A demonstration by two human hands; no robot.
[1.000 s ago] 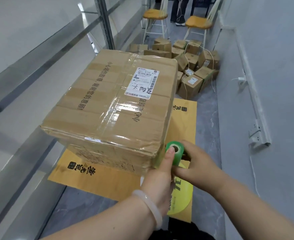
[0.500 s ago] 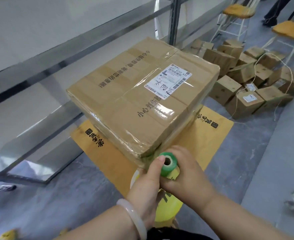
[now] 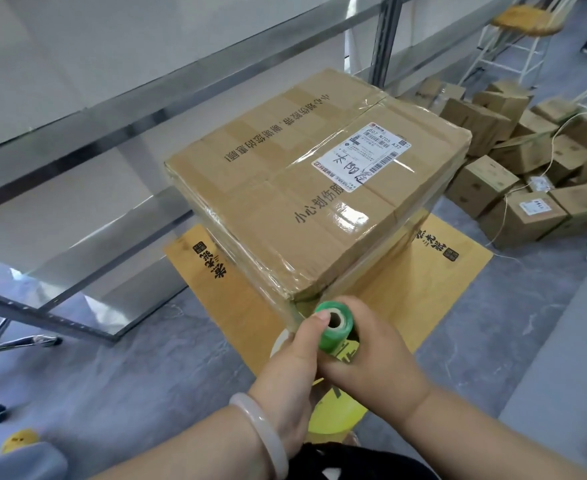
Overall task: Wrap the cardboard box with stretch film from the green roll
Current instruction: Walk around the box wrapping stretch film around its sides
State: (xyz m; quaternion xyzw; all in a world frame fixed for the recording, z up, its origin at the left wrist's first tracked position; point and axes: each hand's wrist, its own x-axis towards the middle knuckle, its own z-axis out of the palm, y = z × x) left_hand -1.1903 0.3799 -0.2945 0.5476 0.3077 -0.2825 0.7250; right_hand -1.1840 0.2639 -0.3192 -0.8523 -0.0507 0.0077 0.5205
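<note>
Carried round the brown cardboard box (image 3: 302,202), the green film roll (image 3: 335,329) is clasped by left hand (image 3: 293,358) and right hand (image 3: 375,358); overstretched film could be torn

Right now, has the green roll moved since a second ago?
No: the green roll stays at the same near corner of the cardboard box; only the view swung.

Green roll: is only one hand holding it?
No, the left hand and right hand both grip the green roll at a corner of the cardboard box.
</note>
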